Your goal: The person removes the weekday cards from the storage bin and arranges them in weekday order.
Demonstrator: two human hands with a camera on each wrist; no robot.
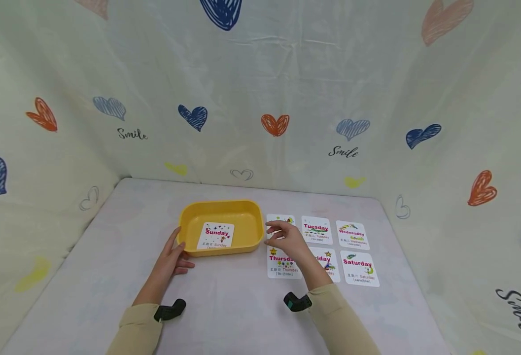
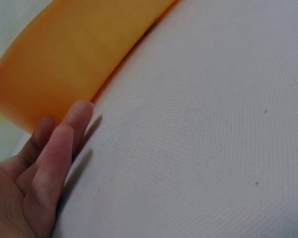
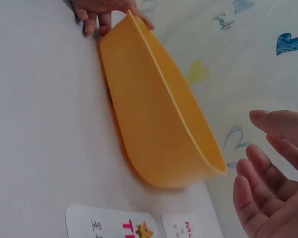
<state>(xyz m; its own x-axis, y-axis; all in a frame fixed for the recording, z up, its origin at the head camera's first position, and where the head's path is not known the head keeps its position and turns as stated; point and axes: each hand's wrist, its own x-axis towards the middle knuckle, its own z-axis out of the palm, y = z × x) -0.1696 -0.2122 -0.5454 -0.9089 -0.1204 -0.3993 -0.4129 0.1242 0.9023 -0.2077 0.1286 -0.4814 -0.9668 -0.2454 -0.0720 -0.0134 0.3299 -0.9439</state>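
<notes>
In the head view, a yellow tray [image 1: 219, 253] stands on the table with a white "Sunday" card [image 1: 216, 235] inside it. My left hand [image 1: 168, 262] touches the tray's near left corner; the left wrist view shows its loosely bent fingers [image 2: 54, 153] beside the outer wall. Just off the tray's right end, my right hand [image 1: 290, 242] hovers with thumb and fingers apart and nothing between them. It partly hides a card [image 1: 280, 218] behind it, the "Thursday" card [image 1: 284, 268] and the "Friday" card [image 1: 327, 259].
To the right lie the "Tuesday" card [image 1: 316, 230], "Wednesday" card [image 1: 352, 235] and "Saturday" card [image 1: 360, 269], part of two rows. A pale cloth covers the table [image 1: 225, 305]. Behind and at the sides hangs a curtain [image 1: 242, 153] printed with hearts.
</notes>
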